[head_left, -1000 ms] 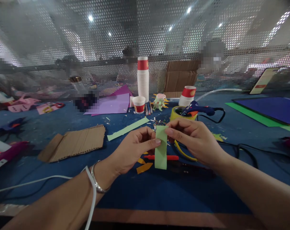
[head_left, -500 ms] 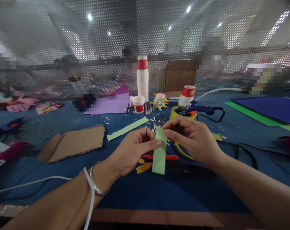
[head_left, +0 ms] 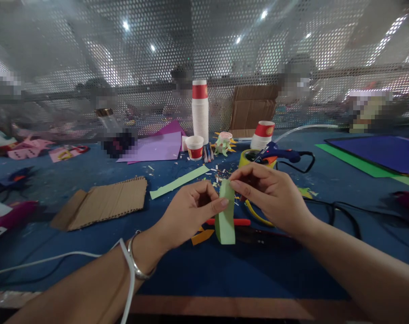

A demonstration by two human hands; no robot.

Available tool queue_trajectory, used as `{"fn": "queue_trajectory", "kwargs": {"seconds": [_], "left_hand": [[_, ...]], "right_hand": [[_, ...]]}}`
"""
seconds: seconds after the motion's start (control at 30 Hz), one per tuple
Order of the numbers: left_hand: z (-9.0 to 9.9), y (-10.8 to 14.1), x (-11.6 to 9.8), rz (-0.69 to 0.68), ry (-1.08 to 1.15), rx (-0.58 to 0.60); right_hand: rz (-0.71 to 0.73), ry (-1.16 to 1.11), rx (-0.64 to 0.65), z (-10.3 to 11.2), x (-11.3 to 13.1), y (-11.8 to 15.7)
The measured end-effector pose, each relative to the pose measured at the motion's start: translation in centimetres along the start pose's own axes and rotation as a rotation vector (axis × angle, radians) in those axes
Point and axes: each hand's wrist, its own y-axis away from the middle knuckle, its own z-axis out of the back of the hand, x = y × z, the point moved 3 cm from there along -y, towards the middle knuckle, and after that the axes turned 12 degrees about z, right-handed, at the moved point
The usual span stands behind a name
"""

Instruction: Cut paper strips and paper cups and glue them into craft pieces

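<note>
A light green paper strip (head_left: 226, 225) hangs upright between my hands, bent along its length. My left hand (head_left: 191, 211) pinches it about its middle, thumb in front. At its top edge, my right hand (head_left: 270, 193) grips it between thumb and fingertips. Behind the strip lie a red marker-like stick (head_left: 241, 222) and an orange paper piece (head_left: 202, 237). Another green paper strip (head_left: 179, 182) rests on the table just beyond my left hand. A yellow roll of tape (head_left: 247, 157) stands past my right hand, a blue glue gun (head_left: 282, 155) over it.
Corrugated cardboard (head_left: 108, 204) lies at left. At the back are a tall stack of paper cups (head_left: 200, 117), a single cup (head_left: 194, 148), purple sheets (head_left: 157, 146) and a decorated cup (head_left: 224, 143). A white cable (head_left: 128, 270) crosses my left forearm; black cables (head_left: 346, 216) run at right.
The green strip has turned and bent slightly, its lower end shifting a little right. Both hands keep their hold, nearly in the same place.
</note>
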Motion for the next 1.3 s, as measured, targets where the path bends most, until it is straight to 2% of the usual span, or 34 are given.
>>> {"fn": "queue_trajectory", "kwargs": {"seconds": [0.17, 0.47, 0.77, 1.07, 1.3], "left_hand": [[0.0, 0.2, 0.0, -0.083, -0.064, -0.011], [0.1, 0.1, -0.1, -0.122, -0.112, -0.017], [0.1, 0.1, 0.0, -0.03, -0.13, -0.006], [-1.1, 0.4, 0.5, 0.106, -0.008, 0.237], [-1.3, 0.8, 1.1, 0.197, 0.066, 0.321]], "right_hand": [[-0.013, -0.049, 0.006, -0.1, 0.1, -0.2], [-0.078, -0.236, 0.069, -0.4, 0.1, 0.0], [-0.102, -0.224, 0.071, -0.6, 0.1, -0.1], [-0.056, -0.153, 0.018, -0.4, 0.2, -0.3], [-0.041, -0.13, -0.014, -0.1, 0.0, -0.5]]}}
